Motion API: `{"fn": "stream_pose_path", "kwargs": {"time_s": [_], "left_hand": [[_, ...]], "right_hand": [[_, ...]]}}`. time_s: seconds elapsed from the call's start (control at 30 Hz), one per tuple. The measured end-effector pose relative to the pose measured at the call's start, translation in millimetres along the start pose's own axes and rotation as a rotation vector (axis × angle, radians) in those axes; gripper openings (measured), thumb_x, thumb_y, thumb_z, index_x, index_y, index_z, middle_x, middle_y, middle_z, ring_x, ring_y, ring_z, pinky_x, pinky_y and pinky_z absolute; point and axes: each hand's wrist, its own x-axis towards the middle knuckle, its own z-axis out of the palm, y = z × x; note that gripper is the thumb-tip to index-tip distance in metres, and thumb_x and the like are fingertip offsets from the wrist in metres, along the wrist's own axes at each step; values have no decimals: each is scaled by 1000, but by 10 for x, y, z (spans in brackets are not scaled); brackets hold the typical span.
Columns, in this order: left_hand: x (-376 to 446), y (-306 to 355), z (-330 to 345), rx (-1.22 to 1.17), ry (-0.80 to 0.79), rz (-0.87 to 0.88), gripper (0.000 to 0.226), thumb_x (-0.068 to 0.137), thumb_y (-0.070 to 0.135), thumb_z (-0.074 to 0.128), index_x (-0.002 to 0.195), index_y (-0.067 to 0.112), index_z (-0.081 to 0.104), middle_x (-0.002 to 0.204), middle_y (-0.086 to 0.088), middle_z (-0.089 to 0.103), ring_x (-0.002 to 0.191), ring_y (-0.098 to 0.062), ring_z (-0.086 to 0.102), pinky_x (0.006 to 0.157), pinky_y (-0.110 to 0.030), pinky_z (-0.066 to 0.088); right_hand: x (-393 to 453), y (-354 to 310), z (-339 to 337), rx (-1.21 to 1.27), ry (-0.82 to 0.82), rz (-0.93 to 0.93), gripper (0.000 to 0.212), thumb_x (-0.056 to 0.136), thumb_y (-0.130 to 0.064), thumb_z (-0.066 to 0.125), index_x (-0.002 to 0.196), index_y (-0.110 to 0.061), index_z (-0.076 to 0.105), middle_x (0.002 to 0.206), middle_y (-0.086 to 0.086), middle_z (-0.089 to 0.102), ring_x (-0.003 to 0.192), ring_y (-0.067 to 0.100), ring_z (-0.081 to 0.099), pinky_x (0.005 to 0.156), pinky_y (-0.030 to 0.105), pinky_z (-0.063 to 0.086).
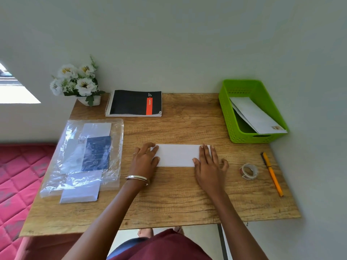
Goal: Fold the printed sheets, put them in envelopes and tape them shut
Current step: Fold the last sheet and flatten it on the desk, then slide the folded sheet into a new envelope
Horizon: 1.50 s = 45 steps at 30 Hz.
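A folded white sheet (177,155) lies flat in the middle of the wooden table (169,199). My left hand (145,160) presses on its left end with fingers spread. Flat on its right end rests my right hand (208,166), palm down. A roll of tape (248,171) sits to the right of the sheet. A clear plastic packet with envelopes (84,156) lies at the left, one white envelope (79,192) sticking out at its near end. A green basket (251,109) at the back right holds finished envelopes (257,115).
A black spiral notebook (134,103) lies at the back of the table beside a pot of white flowers (77,81). An orange pen (272,173) lies near the right edge. A red quilted mattress (16,175) is left of the table. Walls stand behind and to the right.
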Motion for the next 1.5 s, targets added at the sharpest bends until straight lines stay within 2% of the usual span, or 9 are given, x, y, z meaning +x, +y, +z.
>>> {"fn": "stream_pose_path", "kwargs": {"time_s": [0.17,0.23,0.37,0.57,0.77,0.97,1.2,1.33,1.5], "left_hand": [[-132,42,-147,-155,-23,-92,50,86,19,60,134,16,47,144,2,39,123,-23,41,104,-31,30],[-277,44,-264,-258,30,-122,45,85,16,63,128,17,53,140,2,43,115,-15,49,97,-25,37],[-688,-169,-494,-298,156,-97,30,80,8,67,107,20,68,116,3,62,96,-13,60,83,-32,51],[-1158,-815,-806,-145,374,-180,20,76,5,68,91,17,73,89,-3,70,84,-24,60,75,-26,41],[-1407,-1526,-1051,-12,375,-127,20,75,16,59,90,17,72,91,-1,70,86,-25,62,77,-31,44],[-1479,-2021,-1090,51,219,-97,33,73,32,52,105,34,56,111,5,66,107,-22,59,82,-48,49],[-1434,-2231,-1145,42,112,-99,40,75,39,43,114,41,49,115,12,63,106,-20,56,81,-45,49],[-1399,-2262,-1163,38,119,-93,39,74,42,41,112,49,48,111,16,61,101,-20,54,75,-43,50],[-1391,-2216,-1203,47,121,-133,40,77,52,44,116,59,39,109,19,54,99,-13,47,71,-32,35]], "right_hand": [[2,45,42,27,-19,-29,65,94,-54,7,148,-23,26,155,-6,26,146,15,12,105,55,18],[-6,56,39,59,-4,-36,69,92,-59,3,149,-26,22,157,-6,21,146,16,8,106,54,15],[-117,-63,-19,200,145,-40,64,93,-56,22,141,-19,41,152,2,33,143,22,18,104,51,17],[-439,-827,-4,430,147,-399,40,88,-45,45,108,-19,68,116,-2,66,114,15,42,89,45,37],[-734,-1918,88,469,29,-766,27,84,-40,53,99,-25,69,102,-9,66,101,11,46,81,30,25],[-809,-2451,234,358,26,-669,25,70,-31,79,91,-23,70,100,-1,62,101,15,43,77,32,29],[-921,-2566,326,428,-12,-539,12,72,-31,74,75,-25,65,100,-1,56,98,14,38,80,34,30],[-920,-2581,158,530,-134,-580,20,78,-41,54,81,-23,64,101,-5,57,99,10,38,86,35,31],[-790,-2639,-465,630,-459,-735,8,85,-23,66,85,-15,64,83,-5,64,75,2,52,70,21,43]]}}
